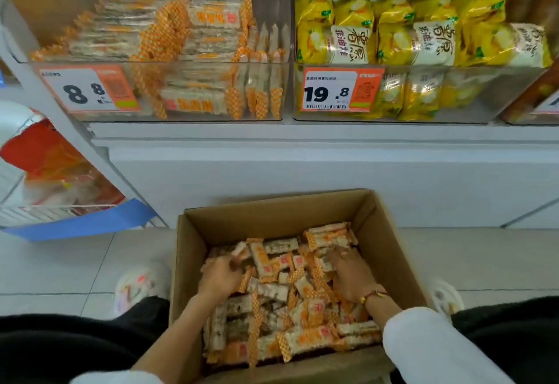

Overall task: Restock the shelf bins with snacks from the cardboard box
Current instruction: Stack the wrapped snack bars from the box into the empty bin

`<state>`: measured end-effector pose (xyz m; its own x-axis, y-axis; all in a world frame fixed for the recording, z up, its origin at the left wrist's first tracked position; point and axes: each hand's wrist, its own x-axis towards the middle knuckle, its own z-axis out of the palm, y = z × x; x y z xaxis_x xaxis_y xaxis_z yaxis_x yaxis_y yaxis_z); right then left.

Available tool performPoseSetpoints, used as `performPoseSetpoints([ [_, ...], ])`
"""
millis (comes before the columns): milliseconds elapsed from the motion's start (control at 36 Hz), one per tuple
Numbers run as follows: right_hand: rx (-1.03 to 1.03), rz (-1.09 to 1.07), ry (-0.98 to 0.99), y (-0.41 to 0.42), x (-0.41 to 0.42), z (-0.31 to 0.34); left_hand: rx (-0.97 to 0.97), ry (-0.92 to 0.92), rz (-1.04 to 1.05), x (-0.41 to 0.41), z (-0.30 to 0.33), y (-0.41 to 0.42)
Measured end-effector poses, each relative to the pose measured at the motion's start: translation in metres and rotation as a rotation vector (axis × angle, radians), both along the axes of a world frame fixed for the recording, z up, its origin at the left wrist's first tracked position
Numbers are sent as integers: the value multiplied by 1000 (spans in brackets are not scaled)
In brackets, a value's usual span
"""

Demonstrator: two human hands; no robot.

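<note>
Snack bars [287,290] lie loose in the cardboard box [390,250] on the floor, with both hands down among them: the left hand [219,276] curls its fingers round a few, while the right hand [351,275] presses in, grip hidden. I'd gather them aligned into one stack, then lift to the clear bin [160,90] with matching bars.

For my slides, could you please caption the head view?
Both hands dig into snack bars in a cardboard box below shelf bins.
</note>
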<state>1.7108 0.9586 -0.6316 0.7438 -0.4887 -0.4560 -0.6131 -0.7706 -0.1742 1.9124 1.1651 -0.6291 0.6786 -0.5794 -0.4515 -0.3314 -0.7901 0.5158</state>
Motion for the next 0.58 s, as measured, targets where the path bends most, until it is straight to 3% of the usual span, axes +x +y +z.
performPoseSetpoints([
  [111,-171,25,-72,-14,20,-15,7,235,110,7,-26,-29],
  [167,-131,70,-20,-24,28,-22,5,304,155,8,-39,-44],
  [250,21,112,148,-33,34,-29,69,303,160,2,-53,-64],
  [306,-51,194,246,-32,35,-30,76,258,138,-3,-64,-70],
  [417,-244,331,239,-27,36,-32,84,234,157,-9,-78,-63],
  [583,-181,291,217,-25,36,-15,74,307,190,-5,-76,-54],
])
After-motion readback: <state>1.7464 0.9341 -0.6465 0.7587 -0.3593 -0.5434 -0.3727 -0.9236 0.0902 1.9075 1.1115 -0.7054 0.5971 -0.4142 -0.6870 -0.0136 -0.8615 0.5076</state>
